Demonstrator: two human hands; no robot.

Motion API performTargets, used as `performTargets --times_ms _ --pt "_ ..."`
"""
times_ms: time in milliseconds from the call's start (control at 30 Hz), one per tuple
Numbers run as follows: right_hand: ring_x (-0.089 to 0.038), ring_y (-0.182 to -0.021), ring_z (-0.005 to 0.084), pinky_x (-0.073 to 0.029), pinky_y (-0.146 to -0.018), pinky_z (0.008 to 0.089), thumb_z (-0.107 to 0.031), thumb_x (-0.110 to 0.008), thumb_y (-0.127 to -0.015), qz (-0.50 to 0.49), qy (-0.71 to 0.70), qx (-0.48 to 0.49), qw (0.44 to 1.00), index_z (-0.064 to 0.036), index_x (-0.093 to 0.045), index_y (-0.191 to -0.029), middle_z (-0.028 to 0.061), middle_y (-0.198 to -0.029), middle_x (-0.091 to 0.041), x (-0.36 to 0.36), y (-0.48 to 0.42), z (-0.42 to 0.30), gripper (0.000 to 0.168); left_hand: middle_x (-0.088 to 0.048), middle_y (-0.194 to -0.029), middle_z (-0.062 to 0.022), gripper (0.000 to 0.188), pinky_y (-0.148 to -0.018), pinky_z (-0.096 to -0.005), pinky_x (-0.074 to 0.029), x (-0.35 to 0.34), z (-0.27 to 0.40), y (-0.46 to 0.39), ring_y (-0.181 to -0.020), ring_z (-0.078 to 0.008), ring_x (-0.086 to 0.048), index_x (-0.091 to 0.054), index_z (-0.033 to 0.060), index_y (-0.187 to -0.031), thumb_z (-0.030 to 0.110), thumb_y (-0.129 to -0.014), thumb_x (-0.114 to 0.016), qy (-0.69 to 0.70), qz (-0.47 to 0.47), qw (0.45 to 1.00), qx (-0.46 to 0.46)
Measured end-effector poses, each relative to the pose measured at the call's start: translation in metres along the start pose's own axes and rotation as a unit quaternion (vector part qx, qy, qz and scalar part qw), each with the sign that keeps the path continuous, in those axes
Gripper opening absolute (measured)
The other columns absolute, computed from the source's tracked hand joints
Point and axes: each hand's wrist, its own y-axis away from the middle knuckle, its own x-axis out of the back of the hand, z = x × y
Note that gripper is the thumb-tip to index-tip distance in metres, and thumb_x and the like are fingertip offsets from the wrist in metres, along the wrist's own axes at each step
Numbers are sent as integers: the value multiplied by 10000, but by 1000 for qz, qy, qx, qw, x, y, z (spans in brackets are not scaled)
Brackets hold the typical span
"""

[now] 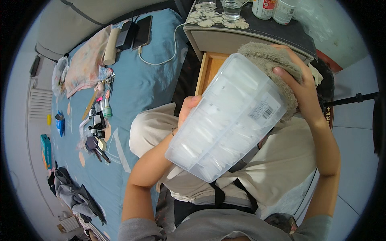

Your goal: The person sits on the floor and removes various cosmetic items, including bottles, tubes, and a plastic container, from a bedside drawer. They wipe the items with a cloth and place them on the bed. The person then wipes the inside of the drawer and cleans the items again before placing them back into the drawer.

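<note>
A clear plastic compartment box [223, 120] is held tilted above my lap. White, translucent pieces fill its sections, and a label with a barcode [267, 112] sits near its right end. My left hand [187, 108] grips the box's left long side, with the thumb at the edge and the other fingers mostly hidden. In my right hand [297, 79] is a bunched grey-brown terry cloth [268, 64], pressed against the box's upper right end. Behind the box, a wooden drawer [208, 70] of the nightstand [229, 40] stands pulled out, its inside largely covered from view.
On the blue bed [144, 87] at left lie several cosmetic items [98, 123], a pillow [87, 60] and a smartphone [143, 31] on a white cable. A glass of water [232, 10] and white bottles [273, 10] top the nightstand. A black bin [327, 78] stands right.
</note>
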Motion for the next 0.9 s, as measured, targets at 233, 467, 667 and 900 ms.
performTargets --times_ms 233,467,667,900 --pt "-525 -970 130 -396 -877 245 -166 -628 -848 -13 21 -7 1000 28 -567 -1094 66 -1092 -561 5 -6 9 319 -180 -1428 -286 965 -864 -748 -327 -23 8 0 -1264 -594 -151 -165 147 -1451 617 -720 -584 49 -30 998 -16" --pt "-532 -992 158 -399 -885 260 -108 -604 -849 47 47 45 997 44 -569 -1074 87 -1105 -557 -3 -4 15 274 -213 -1420 -279 928 -888 -725 -329 -34 9 -4 -1251 -560 -208 -175 105 -1444 596 -749 -545 170 -167 971 -17" --pt "-548 -1016 214 -427 -878 315 -75 -613 -826 110 190 159 963 30 -594 -1055 118 -1129 -562 -12 -1 14 252 -291 -1407 -265 836 -921 -630 -387 -40 15 -2 -1195 -485 -412 -217 47 -1430 577 -809 -395 169 -173 969 -42" --pt "-544 -1044 254 -439 -879 344 -50 -668 -756 128 257 198 937 1 -609 -1045 123 -1148 -558 -15 3 11 299 -336 -1386 -257 811 -934 -608 -389 -32 16 2 -1195 -458 -428 -253 58 -1423 568 -809 -394 176 -201 963 -33"
